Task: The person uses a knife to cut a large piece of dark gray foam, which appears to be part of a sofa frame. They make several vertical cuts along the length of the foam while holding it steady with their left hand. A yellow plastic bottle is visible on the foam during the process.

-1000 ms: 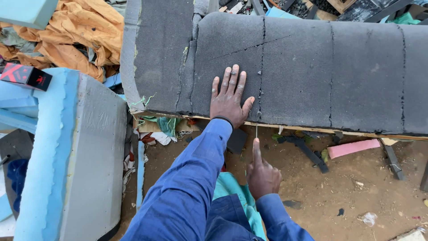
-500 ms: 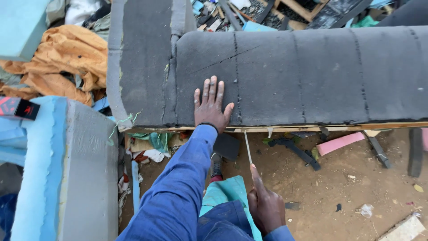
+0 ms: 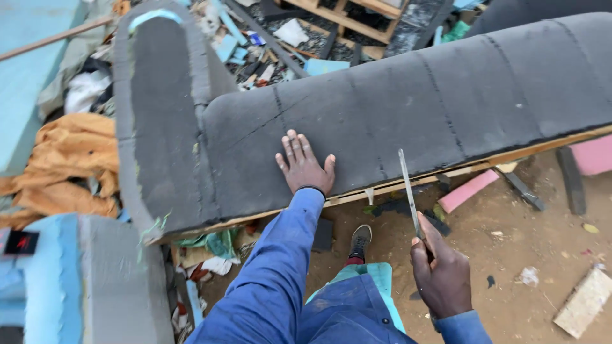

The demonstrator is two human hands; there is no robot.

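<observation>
Lifted since earlier, the right hand (image 3: pixel 441 275) is gripping a blade (image 3: pixel 408 190) beside the foam (image 3: pixel 395 114), while the left hand (image 3: pixel 304 164) is pressing flat on it, best kept steady for a clean trim.

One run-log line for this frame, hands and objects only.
left hand flat on grey foam | right hand holds blade, tip up near wood edge | dirt floor

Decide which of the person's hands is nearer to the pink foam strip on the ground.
Right. The right hand, gripping a thin blade, hovers just below-left of the pink foam strip; the left hand lies flat on the grey foam, farther left.
</observation>
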